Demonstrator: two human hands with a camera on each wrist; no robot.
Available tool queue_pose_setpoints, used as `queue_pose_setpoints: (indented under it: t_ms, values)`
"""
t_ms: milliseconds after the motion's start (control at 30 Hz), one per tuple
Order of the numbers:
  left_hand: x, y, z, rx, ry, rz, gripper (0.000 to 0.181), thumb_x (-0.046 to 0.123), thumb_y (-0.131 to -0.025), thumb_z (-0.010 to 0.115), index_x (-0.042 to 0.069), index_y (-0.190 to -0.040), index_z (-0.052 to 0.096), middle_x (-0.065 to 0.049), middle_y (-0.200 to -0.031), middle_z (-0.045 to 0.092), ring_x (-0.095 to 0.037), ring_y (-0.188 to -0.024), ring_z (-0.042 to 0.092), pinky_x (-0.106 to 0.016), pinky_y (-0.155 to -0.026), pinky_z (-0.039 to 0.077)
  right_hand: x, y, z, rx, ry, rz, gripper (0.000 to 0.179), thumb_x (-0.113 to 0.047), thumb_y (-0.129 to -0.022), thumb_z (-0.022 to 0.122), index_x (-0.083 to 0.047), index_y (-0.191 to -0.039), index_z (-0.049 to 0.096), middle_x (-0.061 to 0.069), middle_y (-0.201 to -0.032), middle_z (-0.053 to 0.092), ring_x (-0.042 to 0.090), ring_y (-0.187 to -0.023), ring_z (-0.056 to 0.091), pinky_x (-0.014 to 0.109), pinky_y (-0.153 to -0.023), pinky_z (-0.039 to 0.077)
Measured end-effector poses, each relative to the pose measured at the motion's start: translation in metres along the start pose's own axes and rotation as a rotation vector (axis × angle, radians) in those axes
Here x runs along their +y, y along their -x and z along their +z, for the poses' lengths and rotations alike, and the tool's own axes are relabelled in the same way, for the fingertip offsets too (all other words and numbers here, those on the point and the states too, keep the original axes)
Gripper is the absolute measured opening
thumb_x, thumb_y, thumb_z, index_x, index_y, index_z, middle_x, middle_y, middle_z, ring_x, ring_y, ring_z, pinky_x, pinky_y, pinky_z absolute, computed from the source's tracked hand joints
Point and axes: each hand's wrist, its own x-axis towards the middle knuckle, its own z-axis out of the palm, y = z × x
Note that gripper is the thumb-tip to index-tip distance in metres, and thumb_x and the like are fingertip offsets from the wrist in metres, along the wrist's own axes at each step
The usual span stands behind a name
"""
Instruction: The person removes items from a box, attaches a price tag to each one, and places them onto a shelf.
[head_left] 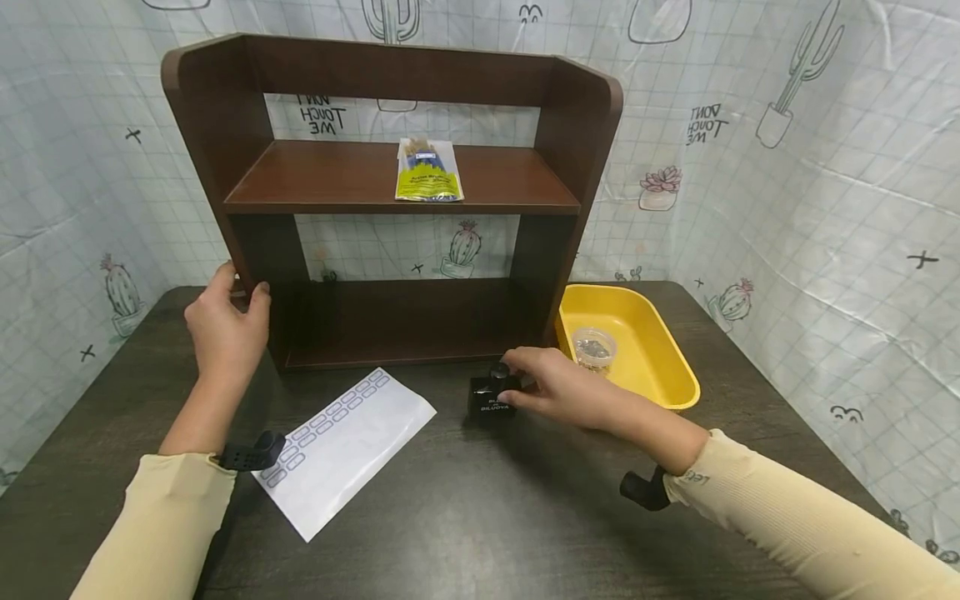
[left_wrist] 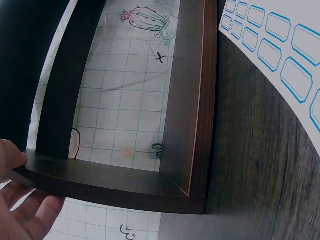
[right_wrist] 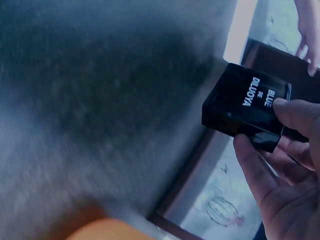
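My left hand (head_left: 228, 321) grips the left side panel of a dark brown wooden shelf (head_left: 405, 207). In the left wrist view the thumb lies on one face of the panel and the fingers (left_wrist: 47, 212) wrap the other. My right hand (head_left: 562, 385) pinches a black square perfume bottle (head_left: 487, 404) with a round cap, just in front of the shelf's right end. White lettering reading "BLUE DE DILUOYA" shows on the bottle (right_wrist: 250, 105) in the right wrist view, the thumb against its side.
A flat packet of brushes (head_left: 429, 171) rests on the middle shelf board. Right of the shelf is a yellow tray (head_left: 652, 333) with a small clear tub (head_left: 594, 346) of tiny pieces in it. A white sheet of printed labels (head_left: 345, 454) lies on the dark table (head_left: 480, 533).
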Motion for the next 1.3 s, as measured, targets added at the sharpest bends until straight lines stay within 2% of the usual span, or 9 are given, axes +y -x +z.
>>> queue_pose_setpoints:
  t_ms: [167, 300, 633, 900, 1000, 1167, 1300]
  values:
    - [0.0, 0.0, 0.0, -0.005, -0.006, -0.01, 0.026, 0.015, -0.102, 0.06, -0.001, -0.121, 0.067, -0.026, -0.115, 0.076, -0.042, -0.102, 0.076, -0.008, -0.07, 0.032, 0.003, -0.003, 0.015, 0.016, -0.024, -0.022, 0.022, -0.016, -0.096, 0.077, -0.003, -0.109, 0.064, 0.004, -0.093, 0.067, 0.017, -0.091, 0.07, 0.036, -0.083, 0.061]
    - [0.0, -0.001, 0.0, -0.002, -0.01, -0.01, 0.025, 0.015, -0.102, 0.06, -0.001, -0.12, 0.067, -0.026, -0.115, 0.076, -0.042, -0.102, 0.076, -0.007, -0.07, 0.032, 0.004, -0.005, 0.022, 0.018, -0.03, -0.033, 0.02, -0.016, -0.096, 0.076, -0.004, -0.107, 0.064, 0.004, -0.092, 0.065, 0.016, -0.091, 0.069, 0.034, -0.083, 0.061]
    - [0.0, -0.001, 0.0, -0.001, -0.003, -0.008, 0.027, 0.015, -0.102, 0.06, 0.0, -0.123, 0.067, -0.026, -0.117, 0.076, -0.042, -0.102, 0.076, -0.007, -0.069, 0.032, 0.0, -0.006, 0.025, 0.015, 0.0, -0.03, 0.023, -0.016, -0.097, 0.075, -0.002, -0.111, 0.063, 0.008, -0.099, 0.068, 0.02, -0.094, 0.07, 0.036, -0.086, 0.062]
    - [-0.001, -0.001, 0.0, 0.005, 0.007, -0.022, 0.029, 0.015, -0.102, 0.061, 0.001, -0.126, 0.067, -0.025, -0.117, 0.076, -0.042, -0.102, 0.076, -0.006, -0.069, 0.033, 0.0, -0.006, 0.026, 0.015, -0.031, -0.002, 0.027, -0.016, -0.096, 0.076, -0.001, -0.115, 0.064, 0.01, -0.104, 0.069, 0.021, -0.098, 0.071, 0.034, -0.087, 0.063]
    - [-0.001, 0.0, -0.001, 0.004, 0.005, -0.029, 0.029, 0.016, -0.102, 0.061, 0.001, -0.127, 0.067, -0.025, -0.119, 0.076, -0.041, -0.103, 0.076, -0.012, -0.072, 0.037, 0.0, -0.006, 0.027, 0.016, -0.044, 0.014, 0.031, -0.017, -0.096, 0.076, -0.001, -0.119, 0.064, 0.011, -0.107, 0.07, 0.023, -0.1, 0.072, 0.034, -0.088, 0.063]
    - [-0.003, 0.004, -0.003, -0.041, -0.013, -0.038, 0.031, 0.016, -0.103, 0.06, -0.002, -0.127, 0.066, -0.027, -0.12, 0.074, -0.044, -0.106, 0.074, -0.034, -0.079, 0.05, -0.001, -0.005, 0.028, 0.009, -0.053, 0.029, 0.035, -0.017, -0.096, 0.076, 0.0, -0.123, 0.063, 0.013, -0.111, 0.07, 0.025, -0.102, 0.073, 0.035, -0.089, 0.063]
    - [-0.003, 0.009, -0.005, -0.098, -0.038, -0.049, 0.034, 0.019, -0.105, 0.059, -0.005, -0.129, 0.065, -0.028, -0.119, 0.073, -0.043, -0.106, 0.073, -0.034, -0.08, 0.053, 0.0, -0.002, 0.028, 0.005, -0.047, 0.037, 0.036, -0.018, -0.097, 0.076, 0.0, -0.125, 0.063, 0.013, -0.113, 0.07, 0.026, -0.103, 0.072, 0.036, -0.089, 0.063]
